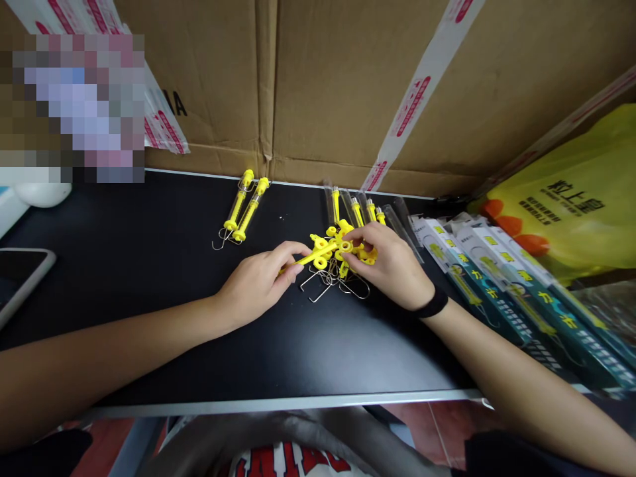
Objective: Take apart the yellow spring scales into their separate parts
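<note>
My left hand [261, 281] is closed in a pinch on a thin yellow plastic rod [311, 256] with a ring at its end. My right hand [387, 262] is closed too, its fingertips on a yellow ring piece [346, 247] at the rod's tip. Under both hands lies a small heap of yellow plastic parts [338, 248] and bent wire hooks [328, 281] on the black table [149, 265]. Two assembled yellow pieces with wire hooks [242, 213] lie apart at the far left of the heap.
Several clear tubes with yellow inserts [355, 211] lie behind the heap. Packaged cards in teal and white [497, 278] are fanned out on the right, beside a yellow plastic bag [571, 199]. Cardboard boxes [322, 86] wall off the back. A phone [20, 275] rests at the left edge.
</note>
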The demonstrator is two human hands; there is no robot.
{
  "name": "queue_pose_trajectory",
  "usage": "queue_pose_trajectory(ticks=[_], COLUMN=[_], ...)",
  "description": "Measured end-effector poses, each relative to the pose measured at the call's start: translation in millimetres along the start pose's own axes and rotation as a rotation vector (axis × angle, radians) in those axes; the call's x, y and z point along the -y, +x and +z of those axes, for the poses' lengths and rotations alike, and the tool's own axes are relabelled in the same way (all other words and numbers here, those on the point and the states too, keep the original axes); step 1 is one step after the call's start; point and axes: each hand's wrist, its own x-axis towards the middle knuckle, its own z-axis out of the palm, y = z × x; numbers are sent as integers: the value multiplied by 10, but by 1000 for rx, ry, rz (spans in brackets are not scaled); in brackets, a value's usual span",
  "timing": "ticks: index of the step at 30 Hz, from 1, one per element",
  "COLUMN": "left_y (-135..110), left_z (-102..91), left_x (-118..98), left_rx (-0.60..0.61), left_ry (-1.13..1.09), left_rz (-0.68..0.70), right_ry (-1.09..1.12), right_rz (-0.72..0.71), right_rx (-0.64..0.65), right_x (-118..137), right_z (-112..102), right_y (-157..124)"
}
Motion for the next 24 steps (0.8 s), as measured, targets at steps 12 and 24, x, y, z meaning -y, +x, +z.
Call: queue_pose_trajectory(ticks=[12, 24], left_y=[-4, -51], left_z=[29, 60], left_x=[8, 31], left_rx=[-37, -73], left_ry=[126, 240], left_rz=[100, 353], right_ry=[42, -181], right_rz=[-56, -519], right_rx=[-60, 90], right_x=[27, 243], right_z=[-50, -39], right_y=[1, -99])
